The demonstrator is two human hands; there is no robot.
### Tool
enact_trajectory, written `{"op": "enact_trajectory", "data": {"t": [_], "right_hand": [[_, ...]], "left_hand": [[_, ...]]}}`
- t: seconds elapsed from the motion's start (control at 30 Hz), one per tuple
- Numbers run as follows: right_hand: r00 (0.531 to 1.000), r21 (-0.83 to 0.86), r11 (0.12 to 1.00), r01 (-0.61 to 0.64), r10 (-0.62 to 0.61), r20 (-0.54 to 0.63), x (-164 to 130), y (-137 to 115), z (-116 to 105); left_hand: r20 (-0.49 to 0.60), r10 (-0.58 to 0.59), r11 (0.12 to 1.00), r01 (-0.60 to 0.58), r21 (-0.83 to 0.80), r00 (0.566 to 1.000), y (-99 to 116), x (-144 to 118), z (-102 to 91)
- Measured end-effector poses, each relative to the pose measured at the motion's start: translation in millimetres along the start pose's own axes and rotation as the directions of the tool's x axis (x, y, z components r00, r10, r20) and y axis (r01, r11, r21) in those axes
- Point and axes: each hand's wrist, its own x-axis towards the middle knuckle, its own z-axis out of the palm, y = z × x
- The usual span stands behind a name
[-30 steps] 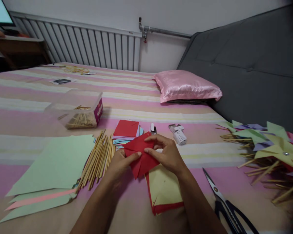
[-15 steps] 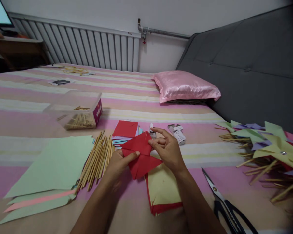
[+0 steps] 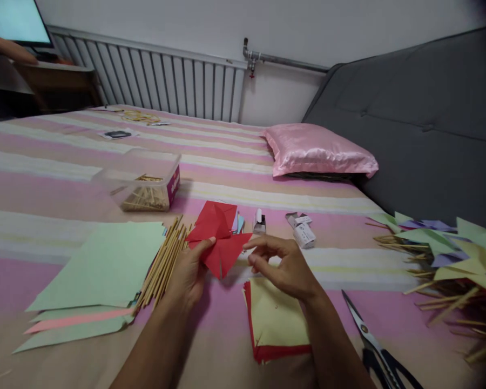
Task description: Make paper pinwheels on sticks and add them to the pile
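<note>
A red paper pinwheel with cut, folded blades is pinched at its centre by my left hand, thumb on top. My right hand hovers just right of it, fingers curved and apart, with nothing visible in them. Its fingertips are close to the right blade tip. Below lies a stack of yellow and red paper squares. Behind the pinwheel, a pile topped with red paper is partly covered. A small opened box stands beyond my right hand.
Wooden sticks and green sheets lie left. Scissors and finished pinwheels are right. Farther back are a clear plastic tub, small boxes and a pink pillow. Another person's arm shows far left.
My right hand has let go of the red paper and moved slightly right and down. The pinwheel has turned and shifted left in my left hand. The camera view has swung slightly left.
</note>
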Motion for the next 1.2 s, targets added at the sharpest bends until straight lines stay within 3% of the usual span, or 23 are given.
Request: {"op": "enact_trajectory", "data": {"t": [0.13, 0.33, 0.83, 1.03, 1.2], "right_hand": [[0.986, -0.011, 1.000, -0.017, 0.018, 0.165, 1, 3, 5], [0.984, 0.011, 0.998, -0.065, 0.062, 0.164, 2, 7, 10], [0.993, 0.130, 0.985, -0.111, 0.114, -0.014, 5, 3, 18], [0.972, 0.110, 0.986, -0.123, 0.142, -0.190, 8, 9, 25], [0.953, 0.116, 0.977, -0.176, 0.199, -0.227, 8, 10, 25]], "left_hand": [[-0.007, -0.096, 0.993, 0.095, -0.063, 0.995, 3, -2, 2.6], [0.022, -0.144, 0.988, 0.145, -0.044, 0.989, -1, -4, 2.4], [0.096, 0.064, 0.996, -0.070, 0.061, 0.993, -7, -15, 10.9], [0.096, 0.106, 0.992, -0.112, 0.058, 0.990, -9, -15, 11.6], [0.113, 0.138, 0.984, -0.149, 0.094, 0.984, -14, -13, 9.9]]}}
